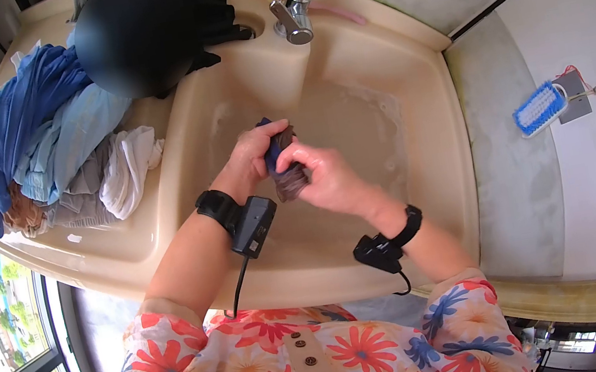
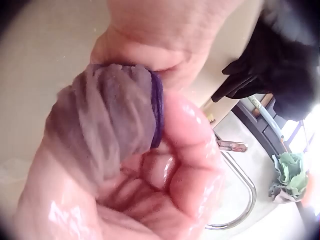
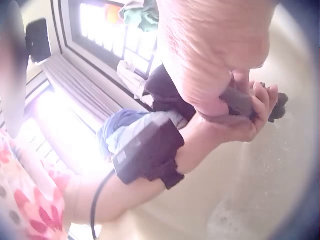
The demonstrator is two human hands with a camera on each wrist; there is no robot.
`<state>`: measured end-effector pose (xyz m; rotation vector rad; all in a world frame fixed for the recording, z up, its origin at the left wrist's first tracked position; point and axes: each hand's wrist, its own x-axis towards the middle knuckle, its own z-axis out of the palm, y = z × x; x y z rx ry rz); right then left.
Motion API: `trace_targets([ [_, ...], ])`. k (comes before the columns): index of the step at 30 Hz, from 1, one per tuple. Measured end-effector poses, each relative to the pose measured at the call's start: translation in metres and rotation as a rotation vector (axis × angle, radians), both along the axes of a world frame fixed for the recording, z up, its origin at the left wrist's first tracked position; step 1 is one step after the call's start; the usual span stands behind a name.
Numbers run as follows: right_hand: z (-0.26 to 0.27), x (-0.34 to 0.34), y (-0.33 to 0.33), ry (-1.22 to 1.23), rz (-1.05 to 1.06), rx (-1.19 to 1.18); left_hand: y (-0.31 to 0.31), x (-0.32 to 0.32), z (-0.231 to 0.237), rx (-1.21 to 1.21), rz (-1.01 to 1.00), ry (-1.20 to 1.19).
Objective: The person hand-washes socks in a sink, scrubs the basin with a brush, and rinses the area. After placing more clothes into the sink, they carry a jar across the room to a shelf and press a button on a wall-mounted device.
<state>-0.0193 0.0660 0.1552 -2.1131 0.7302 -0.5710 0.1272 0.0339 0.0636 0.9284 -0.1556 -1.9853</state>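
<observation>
Beige sink basin [image 1: 421, 98] surrounds the work. We find left grip [image 1: 251, 152] and right grip [image 1: 325, 181] both clasping purple-brown fabric [image 1: 291, 184] above its floor; we judge hand-washing underway, next needing firm two-handed rubbing.

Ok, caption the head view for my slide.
Left hand and right hand grip a dark cloth over the sink, with clothes piled to the left.

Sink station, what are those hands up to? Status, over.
Left hand and right hand: both gripping cloth. Cloth bunched, brown and purple, over the sink. Nothing seen in the way; tap beyond the hands.
</observation>
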Motion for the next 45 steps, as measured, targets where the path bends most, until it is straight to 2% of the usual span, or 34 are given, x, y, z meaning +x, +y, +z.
trace_targets([
  [1, 0.003, -0.005, -0.007, -0.003, -0.004, -0.006, 0.003, -0.001, 0.015, -0.006, -0.004, -0.003],
  [3, 0.009, -0.013, -0.034, -0.246, -0.075, 0.467, 0.012, -0.009, 0.044, -0.007, -0.018, 0.177],
  [5, 0.002, -0.020, -0.058, -0.209, -0.163, 0.538, 0.017, -0.011, 0.046, -0.098, -0.099, 0.134],
  [7, -0.008, -0.022, -0.067, -0.175, -0.248, 0.607, 0.018, -0.012, 0.049, -0.278, -0.333, -0.111],
  [11, -0.025, -0.024, -0.068, -0.089, -0.189, 0.653, 0.017, -0.009, 0.043, -0.244, -0.385, -0.264],
  [13, -0.022, -0.032, -0.067, -0.114, -0.119, 0.857, 0.022, -0.013, 0.053, -0.221, -0.349, -0.233],
  [14, -0.021, -0.039, -0.063, -0.111, -0.121, 0.856, 0.024, -0.014, 0.058, -0.199, -0.306, -0.205],
  [15, -0.021, -0.046, -0.057, -0.230, -0.089, 0.969, 0.025, -0.014, 0.061, -0.200, -0.303, -0.203],
  [16, -0.022, -0.049, -0.053, -0.350, -0.054, 1.082, 0.025, -0.013, 0.063, -0.176, -0.294, -0.052],
  [17, -0.028, -0.047, -0.052, -0.346, -0.050, 1.083, 0.026, -0.013, 0.064, -0.151, -0.284, 0.099],
  [19, -0.037, -0.037, -0.046, -0.613, 0.092, 1.051, 0.029, -0.017, 0.064, -0.166, -0.306, 0.151],
  [20, -0.037, -0.034, -0.047, -0.614, 0.088, 1.050, 0.029, -0.018, 0.064, -0.181, -0.332, 0.198],
  [23, -0.011, -0.010, -0.046, -0.528, 0.018, 0.928, 0.027, -0.018, 0.056, -0.286, -0.284, 0.291],
  [25, -0.002, -0.003, -0.045, -0.406, -0.199, 0.802, 0.027, -0.020, 0.058, -0.283, -0.274, 0.334],
  [28, -0.002, 0.007, -0.046, -0.444, -0.301, 0.694, 0.025, -0.023, 0.061, -0.302, -0.229, 0.327],
  [30, -0.013, 0.014, -0.048, -0.456, -0.368, 0.661, 0.025, -0.024, 0.060, -0.222, -0.231, 0.122],
  [31, -0.018, 0.017, -0.050, -0.474, -0.445, 0.623, 0.025, -0.024, 0.058, -0.223, -0.232, 0.123],
  [33, -0.026, 0.022, -0.052, -0.481, -0.522, 0.635, 0.023, -0.027, 0.053, -0.219, -0.212, -0.256],
  [34, -0.029, 0.024, -0.052, -0.487, -0.593, 0.651, 0.021, -0.028, 0.052, -0.221, -0.217, -0.252],
  [36, -0.038, 0.028, -0.051, -0.529, -0.623, 0.648, 0.017, -0.025, 0.048, -0.283, -0.300, -0.632],
  [37, -0.044, 0.029, -0.051, -0.570, -0.648, 0.648, 0.016, -0.025, 0.041, -0.287, -0.305, -0.634],
  [39, -0.052, 0.031, -0.051, -0.584, -0.666, 0.664, 0.015, -0.027, 0.036, -0.418, -0.232, -1.223],
  [41, -0.057, 0.033, -0.050, -0.570, -0.677, 0.719, 0.018, -0.024, 0.046, -0.393, -0.250, -1.285],
  [43, -0.057, 0.031, -0.053, -0.526, -0.656, 0.681, 0.020, -0.021, 0.057, -0.314, -0.213, -1.163],
  [44, -0.058, 0.028, -0.054, -0.436, -0.558, 0.514, 0.019, -0.020, 0.052, -0.310, -0.174, -0.986],
  [45, -0.053, 0.025, -0.053, -0.344, -0.460, 0.350, 0.018, -0.015, 0.050, -0.316, -0.188, -0.992],
])
